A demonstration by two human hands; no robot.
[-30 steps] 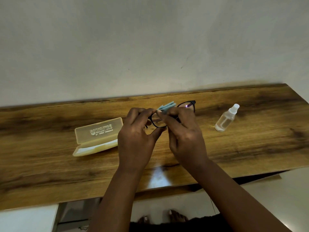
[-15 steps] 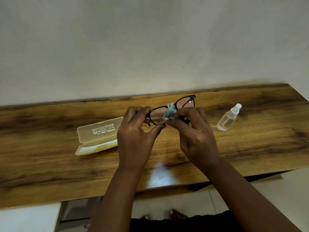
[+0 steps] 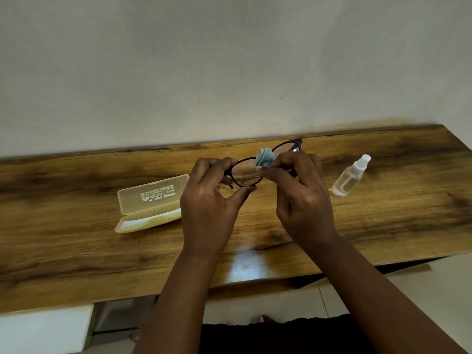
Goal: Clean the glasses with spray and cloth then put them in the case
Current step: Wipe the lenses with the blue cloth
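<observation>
I hold a pair of black-framed glasses [image 3: 245, 175] up in front of me, above a long wooden table [image 3: 76, 251] that runs against a pale wall [image 3: 229, 60]. My left hand [image 3: 209, 205] pinches the frame's left end, fingers over the top rim and thumb under the lens. My right hand [image 3: 301, 198] is closed on a small light-blue cloth [image 3: 265, 157] — it is bunched between my thumb and fingertips and pressed against the glasses near the bridge, between the two lenses. The right lens rises past my right fingers, tilted up toward the wall.

On the table to my left lies the glasses case [image 3: 150, 203], pale yellow and translucent, open, with its lid standing back and printed lettering showing through it. It sits just beside my left hand in this view.

To my right, apart from my hand, a small clear spray bottle [image 3: 350, 177] lies tilted on the wood, its white cap pointing toward the wall.

A soft patch of light reflects on the table edge between my forearms.
</observation>
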